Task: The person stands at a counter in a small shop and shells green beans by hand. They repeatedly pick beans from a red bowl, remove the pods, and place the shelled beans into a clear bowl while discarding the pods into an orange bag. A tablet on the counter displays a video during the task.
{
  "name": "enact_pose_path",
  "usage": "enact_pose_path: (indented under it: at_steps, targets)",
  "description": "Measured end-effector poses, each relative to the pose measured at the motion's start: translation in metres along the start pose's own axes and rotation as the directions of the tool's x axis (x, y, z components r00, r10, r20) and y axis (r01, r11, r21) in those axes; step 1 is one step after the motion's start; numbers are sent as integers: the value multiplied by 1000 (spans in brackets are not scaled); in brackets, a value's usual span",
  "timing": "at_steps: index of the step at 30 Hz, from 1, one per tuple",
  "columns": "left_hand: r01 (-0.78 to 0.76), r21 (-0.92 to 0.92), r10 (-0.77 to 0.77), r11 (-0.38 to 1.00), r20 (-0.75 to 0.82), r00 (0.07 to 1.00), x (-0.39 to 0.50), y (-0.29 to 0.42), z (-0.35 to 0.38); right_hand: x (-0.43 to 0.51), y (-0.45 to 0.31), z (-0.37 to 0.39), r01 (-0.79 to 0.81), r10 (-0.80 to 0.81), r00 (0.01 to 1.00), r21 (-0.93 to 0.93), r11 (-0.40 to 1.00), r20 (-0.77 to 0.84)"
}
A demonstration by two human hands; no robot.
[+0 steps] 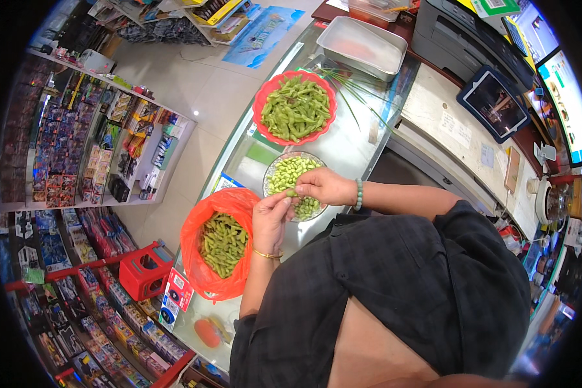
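Between the fingertips of both my hands is a small green soybean pod, above a clear glass bowl of shelled green beans. My left hand, with a gold bangle at the wrist, pinches the pod from the left; my right hand, with a green bead bracelet, grips it from the right and partly covers the bowl. At the lower left, an open red plastic bag holds unshelled pods. Beyond the bowl, a red scalloped basin is heaped with green pods.
The glass counter carries long green leaves, a metal tray and payment-code cards. A printer and a tablet stand at the right. Across the aisle are merchandise shelves and a red plastic stool.
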State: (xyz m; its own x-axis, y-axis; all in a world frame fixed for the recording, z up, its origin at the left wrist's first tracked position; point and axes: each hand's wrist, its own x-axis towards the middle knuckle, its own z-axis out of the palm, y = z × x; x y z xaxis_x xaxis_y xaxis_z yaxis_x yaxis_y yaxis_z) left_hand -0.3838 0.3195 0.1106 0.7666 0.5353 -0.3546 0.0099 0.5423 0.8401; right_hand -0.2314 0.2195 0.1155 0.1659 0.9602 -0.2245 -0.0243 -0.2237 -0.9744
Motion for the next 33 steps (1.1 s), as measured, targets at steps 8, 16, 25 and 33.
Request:
enact_pose_path:
  at_steps: [8,16,25,33]
  targets:
    - [93,150,-107,984,88,990,3,14,-9,6,0,-11,49,-34,996,-196,979,80]
    - [54,200,-66,978,54,996,5,13,-4,10,8,-15,145,-131,987,-159,977,97]
    - [-204,234,220,951,-46,974,4,-7,0,5,25,7,-288,71,947,725,626,314]
    - [-57,-110,48,992,-87,995,9,-8,3,8,29,16,-107,68,994,602,791,87]
